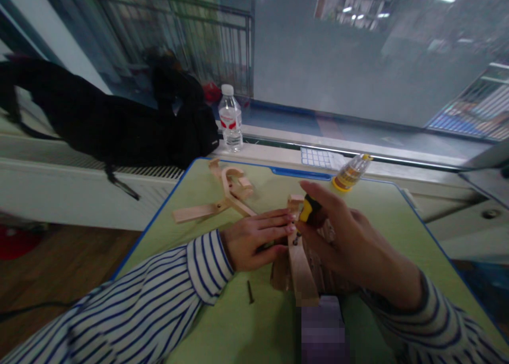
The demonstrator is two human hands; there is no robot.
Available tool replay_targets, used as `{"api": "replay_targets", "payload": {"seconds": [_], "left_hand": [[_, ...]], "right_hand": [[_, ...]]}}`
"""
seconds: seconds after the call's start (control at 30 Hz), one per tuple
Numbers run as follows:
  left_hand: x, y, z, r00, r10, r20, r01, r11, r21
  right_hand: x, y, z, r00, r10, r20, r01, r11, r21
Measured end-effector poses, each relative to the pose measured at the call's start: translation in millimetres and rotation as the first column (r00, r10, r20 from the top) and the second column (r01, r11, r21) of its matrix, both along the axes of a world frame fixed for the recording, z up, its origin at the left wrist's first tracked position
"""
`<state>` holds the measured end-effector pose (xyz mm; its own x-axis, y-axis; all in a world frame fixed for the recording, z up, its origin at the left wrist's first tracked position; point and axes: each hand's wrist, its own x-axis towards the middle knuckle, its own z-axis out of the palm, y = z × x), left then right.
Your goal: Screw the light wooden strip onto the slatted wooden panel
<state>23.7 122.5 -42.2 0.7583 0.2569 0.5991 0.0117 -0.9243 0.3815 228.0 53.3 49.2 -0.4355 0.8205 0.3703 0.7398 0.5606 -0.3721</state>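
Note:
My right hand (pixel 342 236) is closed around a small screwdriver with a yellow and black handle (pixel 307 209). Its shaft slants down toward a hole in a pale wooden strip (pixel 301 268). From the left, my left hand (pixel 256 239) presses its fingertips onto the strip close to the screwdriver, with the thumb at the strip's near side edge. Beneath the strip lies a darker, ridged wooden block (pixel 328 266), partly covered by my right hand. A dark screw (pixel 249 292) rests on the table, nearer to me than my left hand.
Joined pale wooden parts (pixel 228 194) lie on the green, blue-edged table (pixel 191 189). A clear bottle with a yellow cap and base (pixel 352 173) stands at the back right. On the sill are a water bottle (pixel 230 121) and a black bag (pixel 119 125). Glass rises behind.

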Motion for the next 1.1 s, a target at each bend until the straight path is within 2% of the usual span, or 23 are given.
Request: {"api": "replay_targets", "payload": {"seconds": [0.37, 0.8, 1.1], "left_hand": [[0.0, -0.5, 2.1, 0.999, 0.007, -0.034, -0.007, 1.000, 0.001], [0.1, 1.8, -2.6, 0.999, -0.009, 0.044, 0.008, 1.000, 0.017], [0.2, 0.0, 0.6, 1.000, 0.002, 0.031, -0.002, 1.000, 0.013]], "right_hand": [[1.2, 3.5, -2.5, 1.000, -0.025, 0.013, 0.023, 0.996, 0.081], [2.3, -0.2, 1.6, 1.000, -0.023, 0.011, 0.023, 1.000, 0.007], [2.4, 3.0, -4.9, 0.999, -0.045, 0.015, 0.043, 0.995, 0.094]]}}
